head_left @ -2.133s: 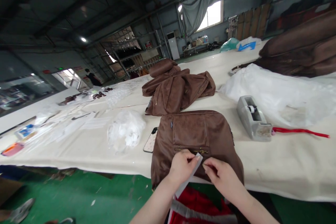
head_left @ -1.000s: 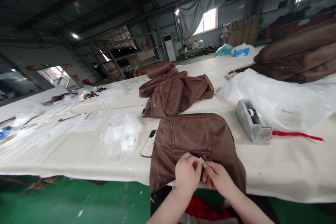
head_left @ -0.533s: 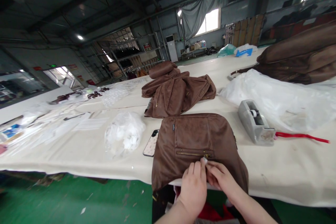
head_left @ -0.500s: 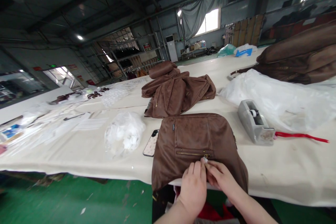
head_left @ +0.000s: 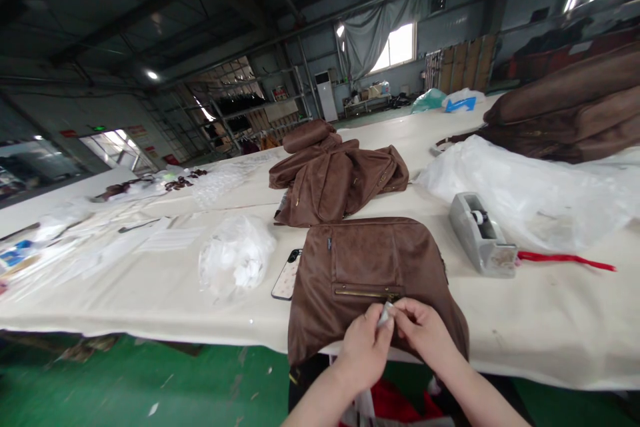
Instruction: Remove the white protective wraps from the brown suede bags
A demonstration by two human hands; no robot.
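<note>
A brown suede bag (head_left: 375, 263) lies flat on the white table (head_left: 150, 287), hanging over the near edge. Its brass zipper (head_left: 365, 292) runs across the front pocket. Both of my hands meet just below the zipper's right end. My left hand (head_left: 364, 347) and my right hand (head_left: 423, 327) are closed in a pinch on a small white piece (head_left: 384, 313), perhaps paper or tape, at the zipper pull.
A grey tape dispenser (head_left: 480, 235) and a red strip (head_left: 565, 258) lie to the right. A phone (head_left: 286, 275) and a bag of white pieces (head_left: 235, 257) sit left. More brown bags (head_left: 335, 177) pile behind, with clear plastic sheeting (head_left: 530, 187) and a stack (head_left: 575, 103) far right.
The long white strip held two seconds ago has shrunk to a small piece pinched at the zipper pull. My hands dropped a little, then came back up to the zipper's end.
</note>
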